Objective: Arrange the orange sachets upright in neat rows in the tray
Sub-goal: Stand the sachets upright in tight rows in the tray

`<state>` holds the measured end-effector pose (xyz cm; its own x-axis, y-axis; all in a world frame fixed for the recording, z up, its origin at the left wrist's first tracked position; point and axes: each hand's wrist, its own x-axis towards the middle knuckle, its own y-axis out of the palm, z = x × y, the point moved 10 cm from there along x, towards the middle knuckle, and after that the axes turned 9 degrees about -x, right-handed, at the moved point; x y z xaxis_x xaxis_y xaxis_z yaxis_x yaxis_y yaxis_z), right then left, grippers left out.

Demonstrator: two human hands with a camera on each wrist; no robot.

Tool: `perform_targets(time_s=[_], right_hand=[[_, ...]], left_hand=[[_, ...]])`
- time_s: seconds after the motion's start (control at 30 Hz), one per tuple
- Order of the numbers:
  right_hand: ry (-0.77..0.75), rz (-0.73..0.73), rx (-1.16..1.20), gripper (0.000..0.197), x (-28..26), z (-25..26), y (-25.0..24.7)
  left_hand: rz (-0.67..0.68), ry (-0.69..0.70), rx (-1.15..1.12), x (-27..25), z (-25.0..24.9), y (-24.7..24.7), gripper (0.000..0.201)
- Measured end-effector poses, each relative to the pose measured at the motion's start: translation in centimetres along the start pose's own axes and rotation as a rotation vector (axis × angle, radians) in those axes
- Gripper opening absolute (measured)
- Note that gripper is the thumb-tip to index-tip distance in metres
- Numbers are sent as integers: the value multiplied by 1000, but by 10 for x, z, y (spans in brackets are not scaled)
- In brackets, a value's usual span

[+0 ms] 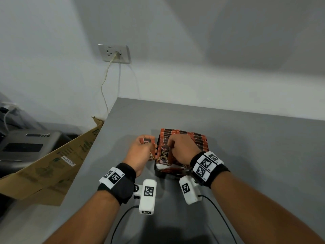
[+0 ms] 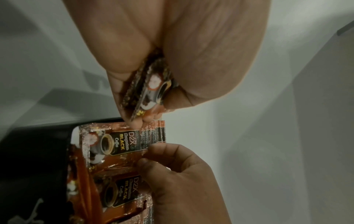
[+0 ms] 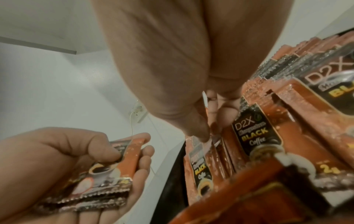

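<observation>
i see my left hand (image 1: 140,152) curled round a small stack of orange sachets (image 3: 107,171), held just left of the black tray (image 1: 157,171) on the grey desk (image 1: 246,138). my right hand (image 1: 182,148) is over the tray, fingers bent, pinching the top edge of one sachet (image 3: 205,109) among the rows of sachets (image 1: 198,140) standing upright inside. a cardboard box (image 1: 52,164) leans by the desk's left edge.

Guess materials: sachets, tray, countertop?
Sachets: glossy printed foil or plastic film, probably; crimped serrated edges and glints show. Tray: black, rigid-looking, likely plastic; mostly hidden, so uncertain. Countertop: smooth matte grey, perhaps laminate; no grain visible.
</observation>
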<state>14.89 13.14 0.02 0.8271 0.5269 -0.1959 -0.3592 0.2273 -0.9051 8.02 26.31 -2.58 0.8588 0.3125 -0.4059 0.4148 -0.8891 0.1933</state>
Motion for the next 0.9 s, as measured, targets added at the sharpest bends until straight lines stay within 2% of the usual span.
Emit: perform_targets(time_s=[0.1,0.27,0.33,0.4,0.5,0.57,0.7,0.9], right_hand=[[8,-37,53,25,-3,-6,-7],[27,-89,397,14,-11,-8,-30],[-13,-89,433,15,-13,-2,-38],[-13,-134,393,12,-14,-4,-49],[53,-172,315,10,-12,-19,-56],[67,-109,256,12,-11,-22,-45],[-17,6,60,15,-10,-2,-15],[-41,69,-54,37,-1,11,16]], left_hand=[[57,56,38,0,-3,8,33],[101,95,27,-4,-8,20,46],[148,111,31,-6,-12,29,47],[137,121,46,-5,-15,31,41],[8,120,18,-2,-19,13,25],[-54,104,-4,-2,-20,0,29],[-71,71,-30,-4,-18,-7,37],[-84,109,62,-5,-15,-14,26]])
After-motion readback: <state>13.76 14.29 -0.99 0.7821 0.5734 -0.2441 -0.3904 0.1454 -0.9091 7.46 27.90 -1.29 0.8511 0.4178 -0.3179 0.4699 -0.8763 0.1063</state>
